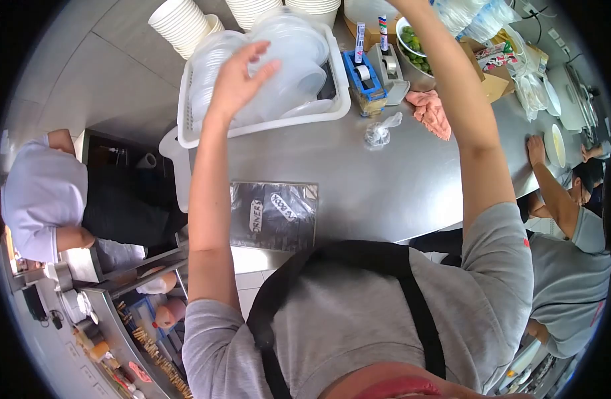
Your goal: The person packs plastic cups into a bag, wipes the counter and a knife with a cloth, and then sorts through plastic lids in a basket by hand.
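Observation:
My left hand (pixel 242 80) is over a white plastic basket (pixel 285 126), its fingers spread beside stacked clear plastic lids (pixel 295 50). Nothing shows in its grip. The forearm crosses the basket's near rim. My right arm (pixel 455 86) stretches far forward past a bowl of green limes (pixel 412 41), and the hand is cut off by the top edge of the view. Left of that arm stand a blue tape dispenser (pixel 352 65) and a grey tape dispenser (pixel 393 74), each with a marker upright on it.
Stacked white cups (pixel 180 25) stand behind the basket. A pink cloth (pixel 430 114), a small knotted plastic bag (pixel 383 132) and a black log book (pixel 273 216) lie on the steel table (pixel 385 179). One person (pixel 49 193) is at left, others (pixel 565 266) at right.

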Demonstrator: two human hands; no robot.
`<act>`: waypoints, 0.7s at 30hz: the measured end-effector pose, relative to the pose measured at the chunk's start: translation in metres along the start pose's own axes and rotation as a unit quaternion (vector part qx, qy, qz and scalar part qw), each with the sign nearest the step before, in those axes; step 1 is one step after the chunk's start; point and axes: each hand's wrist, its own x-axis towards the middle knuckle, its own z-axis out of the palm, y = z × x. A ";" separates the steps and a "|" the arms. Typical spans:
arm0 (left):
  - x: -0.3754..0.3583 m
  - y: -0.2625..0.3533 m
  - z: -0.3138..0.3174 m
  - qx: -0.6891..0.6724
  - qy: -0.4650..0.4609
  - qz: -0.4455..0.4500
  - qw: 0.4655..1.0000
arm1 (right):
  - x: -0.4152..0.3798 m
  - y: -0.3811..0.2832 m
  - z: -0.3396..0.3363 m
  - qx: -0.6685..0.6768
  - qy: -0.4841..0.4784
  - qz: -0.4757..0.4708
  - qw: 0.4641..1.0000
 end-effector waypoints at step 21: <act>-0.060 0.018 -0.059 -0.338 0.255 0.025 0.906 | -0.116 -0.013 0.011 0.277 -0.122 0.018 0.953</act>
